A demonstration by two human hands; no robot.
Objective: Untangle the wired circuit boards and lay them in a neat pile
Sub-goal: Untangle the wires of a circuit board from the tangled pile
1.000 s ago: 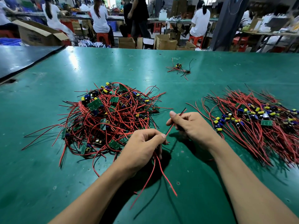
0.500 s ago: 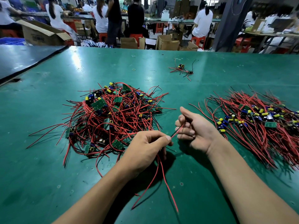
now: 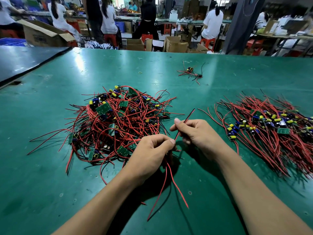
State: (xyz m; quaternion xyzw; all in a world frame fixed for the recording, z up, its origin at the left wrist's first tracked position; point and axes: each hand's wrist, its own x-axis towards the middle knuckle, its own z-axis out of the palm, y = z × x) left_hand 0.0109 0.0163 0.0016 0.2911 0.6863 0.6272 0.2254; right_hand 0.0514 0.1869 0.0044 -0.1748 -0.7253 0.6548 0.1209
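Note:
A tangled heap of small green circuit boards with red and black wires (image 3: 116,122) lies left of centre on the green table (image 3: 50,184). At the right, a tidier pile of boards (image 3: 271,131) has its wires fanned out. My left hand (image 3: 150,155) is closed around one board, which is hidden in the fist; its red wires (image 3: 171,184) trail toward me. My right hand (image 3: 198,134) pinches a red and black wire pair (image 3: 188,117) running up from the left hand.
A small separate bundle of boards and wires (image 3: 190,72) lies farther back near a yellow rubber band (image 3: 140,72). A darker table (image 3: 20,58) adjoins at the left. Cardboard boxes (image 3: 176,44) and seated and standing people are beyond the far edge.
My right hand has gone from open fingers to pinching the wire pair, sliding along it and pulling it straight. My left hand has kept its grip in place.

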